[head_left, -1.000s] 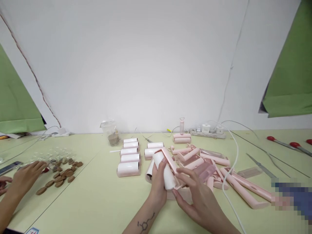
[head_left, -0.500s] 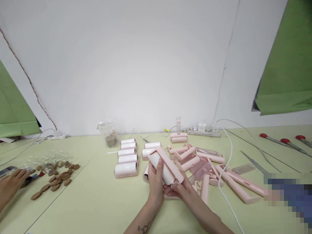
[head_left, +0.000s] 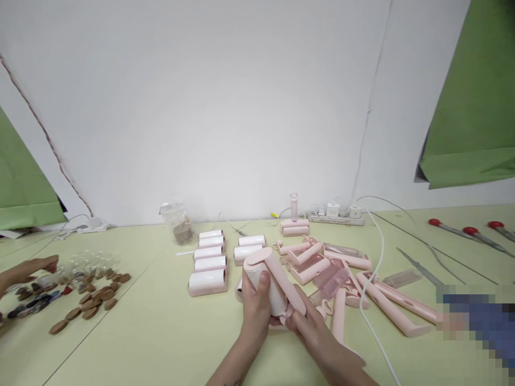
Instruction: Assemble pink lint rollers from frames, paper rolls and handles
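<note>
Held in front of me is a lint roller, made up of a white roll (head_left: 274, 292) set in a pink casing (head_left: 284, 276). My left hand (head_left: 256, 305) is wrapped round the white roll, thumb lying along it. At the lower end, my right hand (head_left: 313, 326) grips the pink casing, its fingertips close to the roll's edge. The casing's rounded end cap points up and to the left. My hands hide part of the lower end. Just right of them lies a pile of pink casings and handles (head_left: 309, 268).
White rolls (head_left: 207, 281) stand in two rows left of my hands. A small assembled pink roller (head_left: 295, 228) sits near the wall by a power strip (head_left: 336, 220). A white cable (head_left: 376, 268) crosses the pile. At left, another person's hand (head_left: 38, 266) is above small stones, near brown discs (head_left: 90, 304).
The lint roller has turned in my hands, so its end cap shows more, and it sits slightly lower. The other person's hand at the left has lifted and moved.
</note>
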{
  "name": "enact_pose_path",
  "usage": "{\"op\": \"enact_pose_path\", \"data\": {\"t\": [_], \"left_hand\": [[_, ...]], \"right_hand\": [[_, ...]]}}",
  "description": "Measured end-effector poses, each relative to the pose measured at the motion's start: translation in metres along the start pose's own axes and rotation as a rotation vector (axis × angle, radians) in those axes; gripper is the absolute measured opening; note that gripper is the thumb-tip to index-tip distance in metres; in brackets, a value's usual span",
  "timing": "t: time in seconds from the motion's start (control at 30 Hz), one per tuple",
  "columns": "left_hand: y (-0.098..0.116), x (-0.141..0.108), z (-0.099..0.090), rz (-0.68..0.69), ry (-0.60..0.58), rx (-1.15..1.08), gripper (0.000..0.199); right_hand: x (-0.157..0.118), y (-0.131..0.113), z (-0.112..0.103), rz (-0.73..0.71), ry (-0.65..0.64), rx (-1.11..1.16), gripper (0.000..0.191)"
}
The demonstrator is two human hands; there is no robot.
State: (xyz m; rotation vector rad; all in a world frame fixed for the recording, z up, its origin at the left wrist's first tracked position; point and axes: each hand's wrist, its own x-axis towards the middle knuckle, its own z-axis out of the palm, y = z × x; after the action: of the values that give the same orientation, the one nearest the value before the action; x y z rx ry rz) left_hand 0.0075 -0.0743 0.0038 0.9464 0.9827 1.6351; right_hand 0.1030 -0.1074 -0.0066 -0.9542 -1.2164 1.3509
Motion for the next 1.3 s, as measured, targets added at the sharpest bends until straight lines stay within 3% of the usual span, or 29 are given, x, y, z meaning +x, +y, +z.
{"op": "enact_pose_path", "data": {"t": [0.1, 0.23, 0.4, 0.5, 0.6, 0.73, 0.97, 1.03, 1.13, 1.3], "left_hand": [[0.004, -0.002, -0.001, 0.008, -0.024, 0.015, 0.051], [0.008, -0.004, 0.001, -0.011, -0.032, -0.001, 0.053], [0.017, -0.007, 0.009, -0.216, -0.031, -0.114, 0.054], [0.022, -0.005, 0.011, -0.261, -0.053, -0.206, 0.051], [0.024, 0.002, 0.008, -0.226, -0.039, -0.307, 0.044], [0.020, 0.009, 0.004, -0.286, -0.041, -0.385, 0.041], [0.015, 0.006, 0.005, -0.473, -0.015, -0.408, 0.038], [0.014, 0.004, 0.006, -0.446, -0.046, -0.380, 0.039], [0.010, 0.003, 0.006, -0.273, -0.160, -0.211, 0.045], [0.011, 0.013, -0.010, 0.117, -0.491, 0.302, 0.062]], "right_hand": [[-0.003, -0.003, 0.001, 0.018, 0.054, -0.072, 0.026], [-0.002, 0.002, 0.002, -0.025, 0.030, -0.005, 0.026], [0.005, 0.010, 0.001, -0.105, -0.056, 0.052, 0.013], [0.008, 0.010, -0.003, -0.163, -0.175, 0.009, 0.020], [0.007, 0.006, -0.007, -0.159, -0.232, -0.239, 0.027], [0.007, 0.002, -0.013, -0.166, -0.156, -0.645, 0.020], [0.010, 0.003, -0.018, -0.302, -0.031, -0.919, 0.022], [0.008, 0.000, -0.017, -0.281, -0.026, -0.876, 0.024], [0.007, -0.004, -0.018, -0.250, -0.017, -0.697, 0.039], [0.020, -0.007, -0.032, -0.228, 0.110, -0.517, 0.034]]}}
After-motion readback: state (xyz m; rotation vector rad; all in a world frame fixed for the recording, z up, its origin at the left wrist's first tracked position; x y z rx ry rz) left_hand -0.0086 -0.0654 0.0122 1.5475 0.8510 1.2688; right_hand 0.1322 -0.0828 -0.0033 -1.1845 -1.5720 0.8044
